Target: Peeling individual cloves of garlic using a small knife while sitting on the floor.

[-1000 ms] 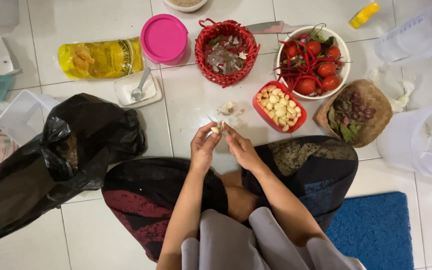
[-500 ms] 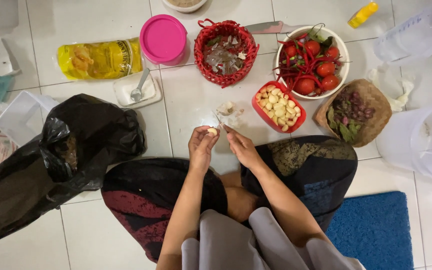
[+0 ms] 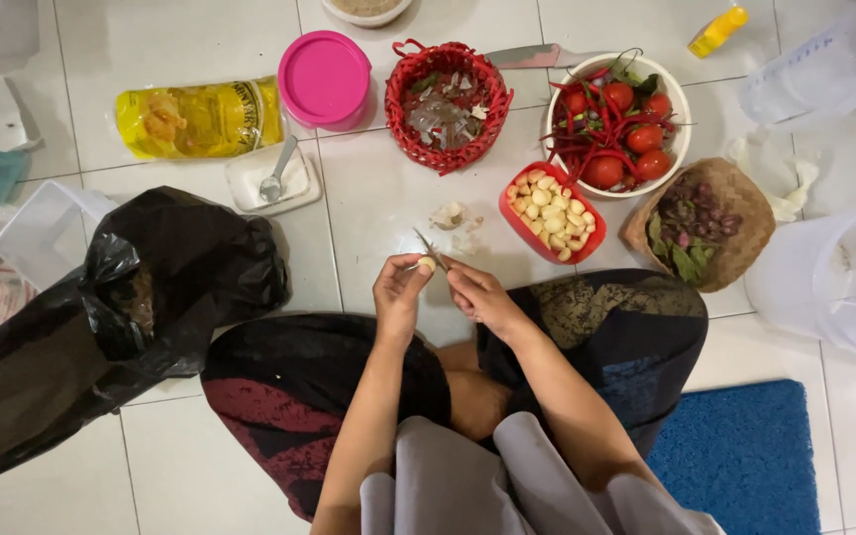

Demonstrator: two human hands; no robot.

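We see a big black bag (image 3: 101, 317) slumped on the tiled floor (image 3: 378, 198) at our left knee, and a blue mat (image 3: 745, 456) by our right one. A clear jug (image 3: 829, 282) stands at the far right. Ahead sit a white bowl (image 3: 681, 99) of tomatoes and red chillies, a red woven basket (image 3: 445, 89) of peelings, and a brown basket (image 3: 710, 223) of dark leaves and small purple bulbs. A yellow pouch (image 3: 200, 117) lies flat beside a pink lidded tub (image 3: 326, 79); a white dish (image 3: 271, 178) with a spoon sits just below them. A red tray (image 3: 551, 210) holds peeled garlic, close to our right hand (image 3: 478, 294). Nothing stands between the hands and that tray but a few loose skins (image 3: 453, 216) on the tiles. Our left hand (image 3: 400, 292) pinches a garlic clove (image 3: 428, 265) at its fingertips, above the floor in front of our knees. Our right hand is closed on a small knife (image 3: 430, 246), its blade touching the clove
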